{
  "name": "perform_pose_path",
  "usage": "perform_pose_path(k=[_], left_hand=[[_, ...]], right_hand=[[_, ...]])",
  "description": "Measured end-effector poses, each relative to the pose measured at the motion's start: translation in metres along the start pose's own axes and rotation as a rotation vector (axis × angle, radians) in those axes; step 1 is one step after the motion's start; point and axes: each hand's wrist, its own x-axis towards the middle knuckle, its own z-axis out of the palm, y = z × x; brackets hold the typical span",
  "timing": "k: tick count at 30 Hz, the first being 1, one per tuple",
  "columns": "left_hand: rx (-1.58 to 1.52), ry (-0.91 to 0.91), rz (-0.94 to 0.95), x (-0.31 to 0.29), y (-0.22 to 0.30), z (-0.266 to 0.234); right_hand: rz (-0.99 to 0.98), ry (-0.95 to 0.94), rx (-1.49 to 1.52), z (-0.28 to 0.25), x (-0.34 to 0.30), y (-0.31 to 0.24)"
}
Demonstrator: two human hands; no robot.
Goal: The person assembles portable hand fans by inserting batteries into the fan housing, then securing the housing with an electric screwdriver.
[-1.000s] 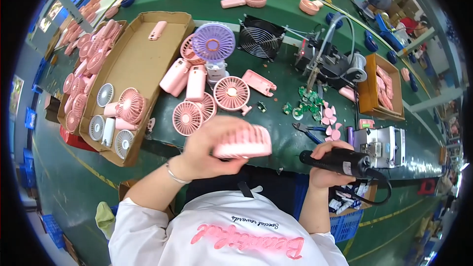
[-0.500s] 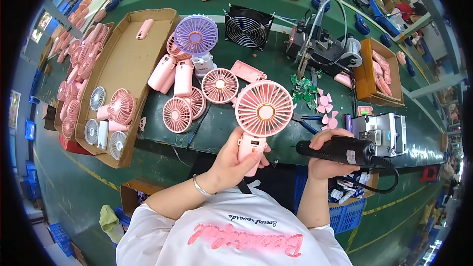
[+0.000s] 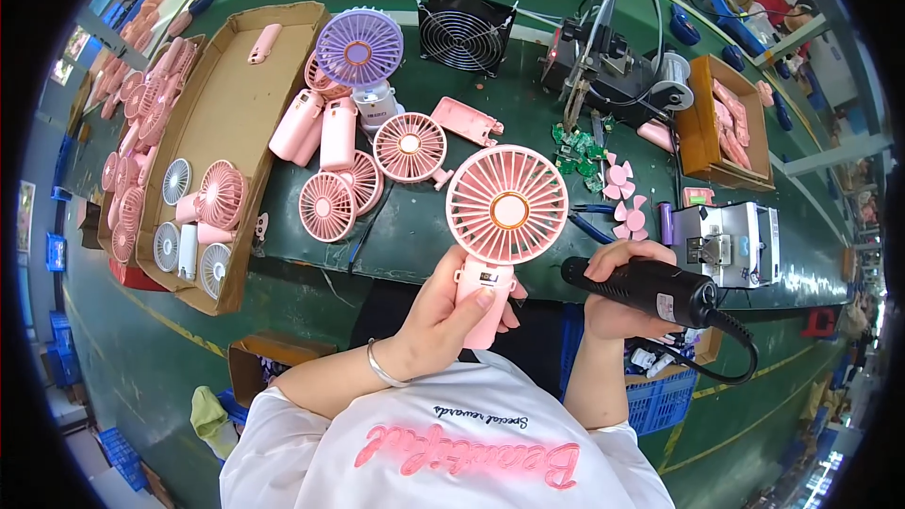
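Note:
My left hand [image 3: 436, 309] is wrapped round the handle of a pink handheld fan [image 3: 539, 190]. The fan stands upright with its round grille up and a small dark display on the handle, my thumb lying just below it. In my right hand [image 3: 613, 319] is a black corded electric screwdriver [image 3: 650, 288], held sideways with its front end toward the fan but apart from it. Its cable loops down on the right. Beyond the held fan lie pliers [image 3: 592, 226] with dark blue handles, pink fan blades [image 3: 630, 218] and an open pink handle shell [image 3: 467, 120].
A cardboard tray [image 3: 209, 99] with pink and white fan parts sits left. A purple fan [image 3: 358, 49] and several pink fans stand beside it. Green circuit boards [image 3: 580, 149] lie below a soldering machine [image 3: 617, 66]. A black cooling fan [image 3: 464, 33] and a brown box [image 3: 699, 123] stand farther back.
The view has shifted slightly, moving the bench things up and left. The held fan looks a little nearer, and the screwdriver's front end has tipped up slightly. Both hands keep their hold.

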Motion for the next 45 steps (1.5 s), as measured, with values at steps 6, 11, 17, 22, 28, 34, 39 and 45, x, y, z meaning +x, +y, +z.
perform_pose_path(k=[6,11,17,22,28,34,39,45], left_hand=[[-0.044,0.010,-0.025,-0.004,0.000,0.004],[-0.042,0.014,-0.037,-0.004,0.001,0.004],[0.009,0.020,0.021,-0.006,-0.001,0.002],[0.091,0.022,0.080,-0.008,0.000,-0.001],[0.198,0.055,0.174,-0.007,-0.003,0.000],[0.213,-0.002,0.220,-0.009,-0.001,-0.003],[0.111,-0.010,0.193,-0.007,-0.001,0.000],[0.099,-0.017,0.145,-0.005,-0.003,0.001]], right_hand=[[-0.015,-0.014,0.014,-0.001,-0.001,0.000],[-0.030,-0.018,-0.024,-0.001,-0.002,-0.004],[-0.036,-0.004,-0.641,-0.041,-0.011,-0.015],[0.080,0.605,-0.600,-0.079,0.010,-0.021],[0.427,0.551,-0.306,-0.081,0.023,-0.011],[0.629,0.465,0.242,-0.095,0.013,0.005],[0.701,0.459,0.367,-0.099,0.006,0.010],[0.561,0.244,-0.083,-0.084,-0.004,-0.006]])
